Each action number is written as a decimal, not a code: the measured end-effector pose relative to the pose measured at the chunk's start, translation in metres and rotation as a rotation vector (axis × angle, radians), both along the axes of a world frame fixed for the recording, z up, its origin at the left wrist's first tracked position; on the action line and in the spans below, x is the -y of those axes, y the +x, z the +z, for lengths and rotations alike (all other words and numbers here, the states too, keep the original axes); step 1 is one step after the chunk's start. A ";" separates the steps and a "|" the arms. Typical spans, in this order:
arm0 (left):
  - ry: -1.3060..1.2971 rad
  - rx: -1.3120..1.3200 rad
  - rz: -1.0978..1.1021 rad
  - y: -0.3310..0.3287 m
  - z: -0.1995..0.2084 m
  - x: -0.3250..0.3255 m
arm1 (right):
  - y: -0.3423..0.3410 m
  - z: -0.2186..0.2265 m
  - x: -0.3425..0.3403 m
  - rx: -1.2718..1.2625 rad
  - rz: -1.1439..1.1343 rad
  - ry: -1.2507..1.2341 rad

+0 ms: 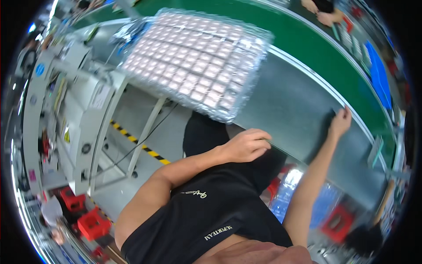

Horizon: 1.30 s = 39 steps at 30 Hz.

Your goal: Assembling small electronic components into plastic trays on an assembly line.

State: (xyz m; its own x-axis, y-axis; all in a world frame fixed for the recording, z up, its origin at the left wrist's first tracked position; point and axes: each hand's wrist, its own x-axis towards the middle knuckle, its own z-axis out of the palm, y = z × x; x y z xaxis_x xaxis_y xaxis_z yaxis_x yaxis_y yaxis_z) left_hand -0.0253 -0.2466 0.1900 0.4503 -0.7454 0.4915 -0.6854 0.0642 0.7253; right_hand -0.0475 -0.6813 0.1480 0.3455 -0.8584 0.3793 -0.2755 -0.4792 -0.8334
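My left hand (249, 145) is curled closed beside the front edge of the grey worktop (290, 97), just in front of my body. Anything inside its fingers is hidden. Farther right, my right hand (341, 122) reaches across the worktop to the pale rail along the green conveyor belt (307, 53). Its fingers are drawn together, and what they pinch, if anything, is too small to make out. A clear plastic-wrapped tray (189, 59) with rows of small pinkish square pieces lies at the left, its near corner overhanging the worktop's front edge. Neither hand touches it.
A white machine (83, 110) stands at the left, with a cable hanging by its frame. Crumpled clear plastic (127, 33) lies behind the tray. Red stools (94, 223) stand at lower left. Across the belt are another person's hands (325, 17) and a blue sheet (377, 72).
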 end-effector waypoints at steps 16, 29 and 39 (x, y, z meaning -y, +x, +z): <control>-0.169 0.054 0.425 0.034 0.065 -0.104 | 0.020 0.003 -0.022 0.036 0.074 0.017; -0.188 0.262 1.469 0.227 0.054 -0.300 | 0.019 -0.005 -0.016 0.007 0.094 -0.141; 0.490 -0.249 1.342 0.332 0.040 -0.385 | 0.023 -0.005 -0.026 -0.022 0.082 -0.114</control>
